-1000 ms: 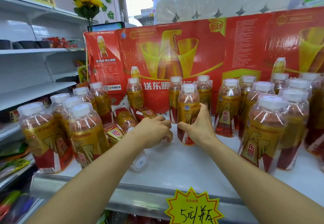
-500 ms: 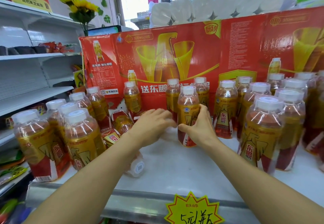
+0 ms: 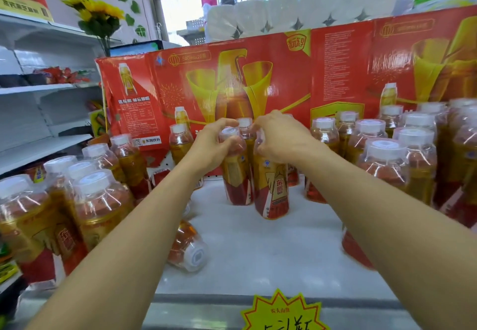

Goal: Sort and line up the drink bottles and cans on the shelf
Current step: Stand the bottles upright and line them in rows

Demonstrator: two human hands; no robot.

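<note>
Two upright amber bottles (image 3: 271,185) stand touching mid-shelf; another bottle (image 3: 187,247) lies toppled.

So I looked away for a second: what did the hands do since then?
The left hand rose from low on the shelf and now grips the top of an upright bottle. The right hand slid from the side of its bottle up to the cap. The fallen bottle stayed lying.
</note>
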